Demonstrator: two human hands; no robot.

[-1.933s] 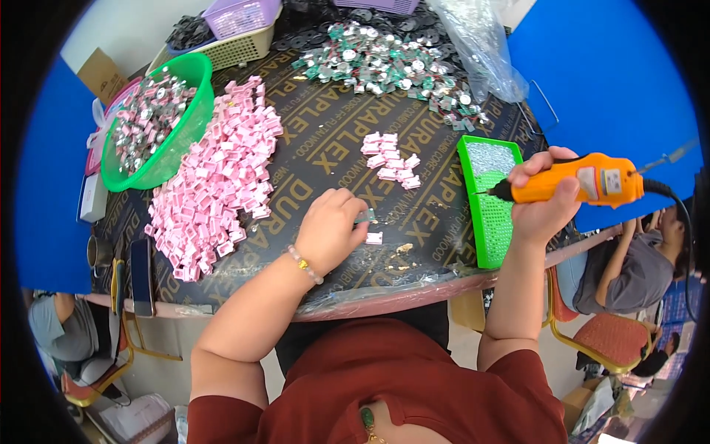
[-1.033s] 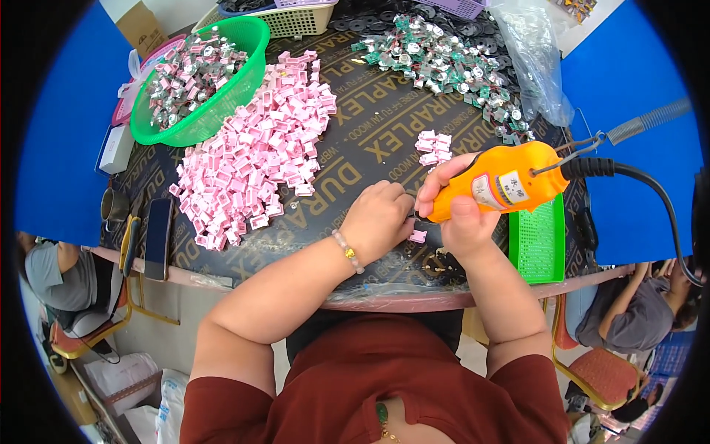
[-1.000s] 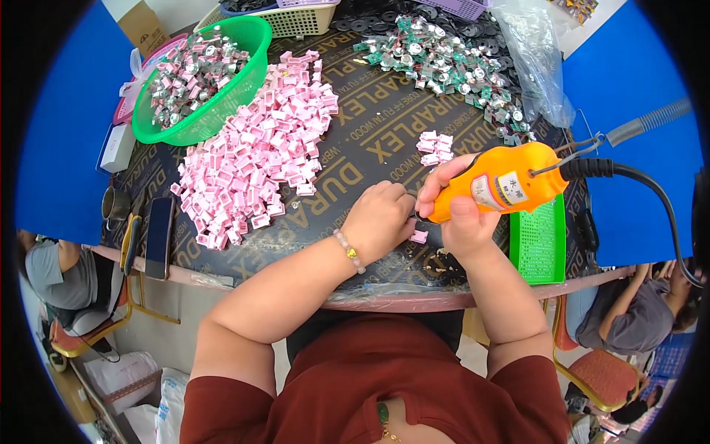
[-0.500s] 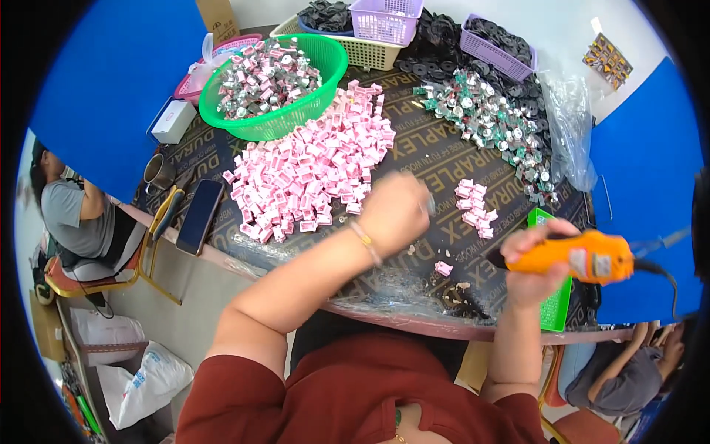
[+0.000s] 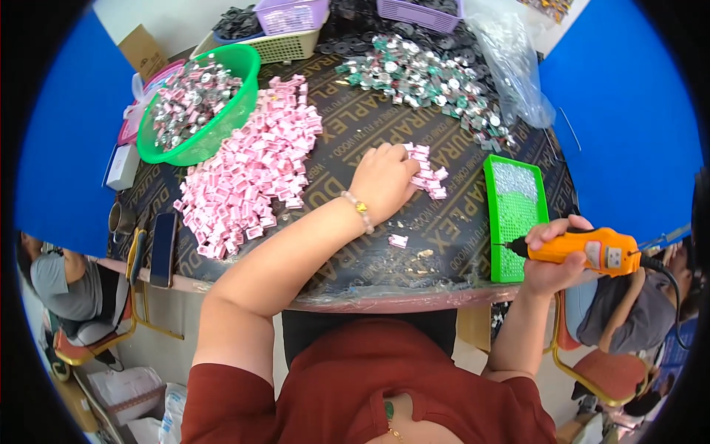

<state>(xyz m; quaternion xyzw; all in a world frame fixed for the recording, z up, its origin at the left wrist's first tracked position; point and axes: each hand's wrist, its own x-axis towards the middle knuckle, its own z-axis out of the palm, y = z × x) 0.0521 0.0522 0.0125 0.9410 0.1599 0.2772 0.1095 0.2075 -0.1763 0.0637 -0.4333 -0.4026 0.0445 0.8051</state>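
Note:
My left hand (image 5: 382, 182), palm down with fingers curled, has its fingertips at a small cluster of pink plastic parts (image 5: 429, 175); the tips are partly hidden, but they appear to pinch a part there. Wrapped round an orange electric screwdriver (image 5: 583, 250) with a black nose and thin bit is my right hand (image 5: 555, 268). The bit points left, over a green tray (image 5: 548, 201) of small silvery screws. One single pink part (image 5: 398, 240) lies apart, near the table's front edge. A large heap of pink parts (image 5: 251, 166) spreads left of my left hand.
A green basket (image 5: 248, 81) of assembled pieces stands at the back left. Metal and green pieces (image 5: 421, 78) are heaped at the back, near black discs and a clear plastic bag (image 5: 510, 66). A phone (image 5: 163, 250) lies at the left edge. Other people sit at both sides.
My left hand has moved to the small pink cluster and its fingers now touch it. The screwdriver has shifted beside the screw tray, which shows more fully. The whole view has turned.

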